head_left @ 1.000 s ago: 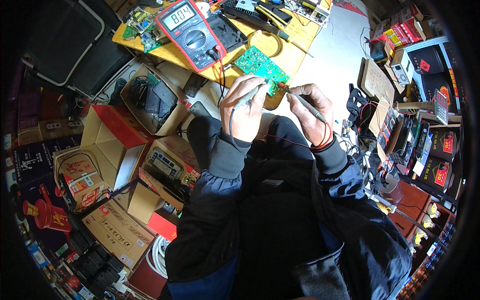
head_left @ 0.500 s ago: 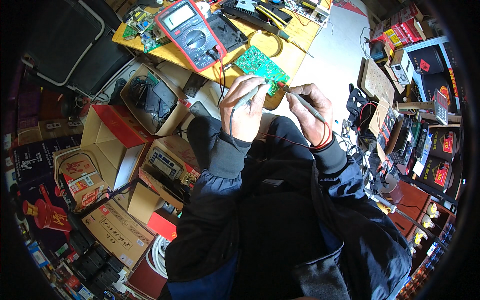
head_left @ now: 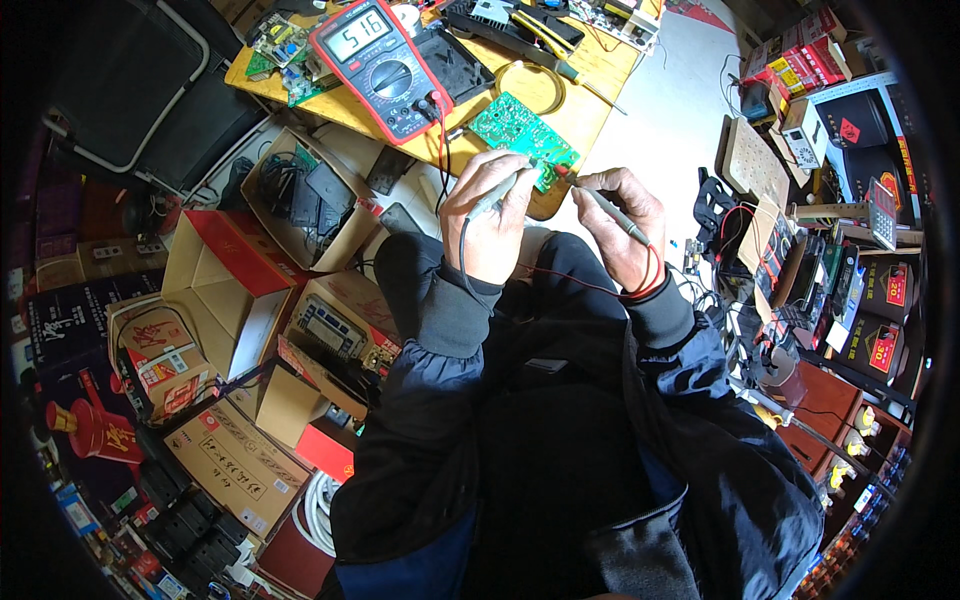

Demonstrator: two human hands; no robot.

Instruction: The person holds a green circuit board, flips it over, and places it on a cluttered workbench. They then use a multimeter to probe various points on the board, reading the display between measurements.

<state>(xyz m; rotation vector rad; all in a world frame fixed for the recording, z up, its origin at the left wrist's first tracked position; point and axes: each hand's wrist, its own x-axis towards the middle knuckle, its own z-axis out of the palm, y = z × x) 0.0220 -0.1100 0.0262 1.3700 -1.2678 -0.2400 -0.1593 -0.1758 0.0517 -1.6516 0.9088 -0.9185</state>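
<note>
A green circuit board (head_left: 522, 130) lies at the near edge of the wooden table, its near end between my hands. My left hand (head_left: 487, 215) is closed round a grey multimeter probe (head_left: 494, 194) with a dark lead, its tip end down at the board. In my right hand (head_left: 625, 222) I grip a second probe (head_left: 618, 214) with a red lead, pointing at the board's near right corner. Whether the tips touch the board is too small to tell. Left of the board rests a red-framed multimeter (head_left: 377, 68), digits lit on its display, red and black leads plugged in.
Behind the board on the wooden table (head_left: 603, 78) lie a coil of solder wire (head_left: 531, 87), a screwdriver (head_left: 590, 88) and a black plastic case (head_left: 452, 62). Several open cardboard boxes (head_left: 235, 290) crowd the floor at left. Shelves with boxes stand at right.
The multimeter's display, nearly blank before, now shows a reading. Both hands, the probes and the board have stayed in place.
</note>
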